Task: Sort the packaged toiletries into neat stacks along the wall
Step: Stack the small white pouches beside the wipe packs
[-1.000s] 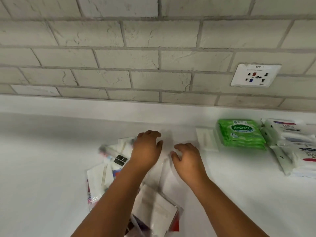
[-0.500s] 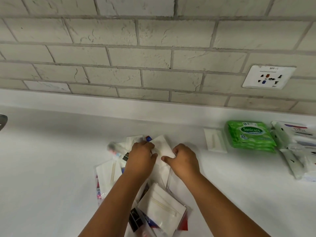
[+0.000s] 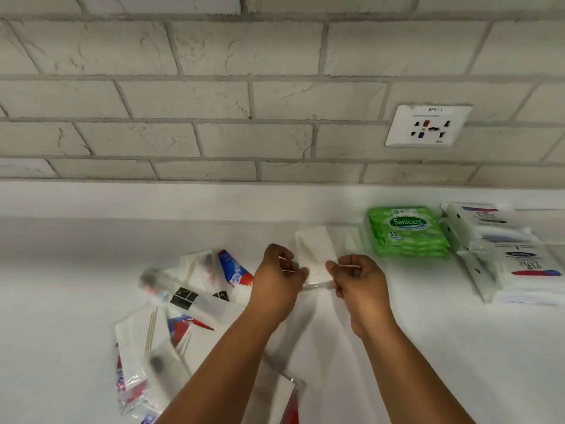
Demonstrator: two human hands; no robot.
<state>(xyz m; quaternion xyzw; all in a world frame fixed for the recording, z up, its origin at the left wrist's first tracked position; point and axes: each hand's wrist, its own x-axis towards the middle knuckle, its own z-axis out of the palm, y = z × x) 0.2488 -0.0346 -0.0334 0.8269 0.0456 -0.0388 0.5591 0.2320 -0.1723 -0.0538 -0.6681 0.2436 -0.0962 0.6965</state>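
A flat white packet (image 3: 315, 252) is lifted above the white counter (image 3: 76, 270). My left hand (image 3: 279, 281) pinches its near left edge and my right hand (image 3: 357, 281) pinches its near right edge. A loose pile of clear-wrapped toiletries (image 3: 183, 304), with toothpaste tubes and toothpicks, lies to the left under my left forearm. By the wall on the right sit another white packet (image 3: 348, 238), a stack of green Sanicare wipes (image 3: 408, 232) and a heap of white soap packs (image 3: 504, 252).
A grey brick wall (image 3: 244, 102) rises behind the counter, with a white power socket (image 3: 428, 125) above the green wipes. A white ledge (image 3: 153, 198) runs along the foot of the wall.
Both hands have picked the flat white packet out of the pile and carried it up and to the right, toward the white packet beside the green wipes.
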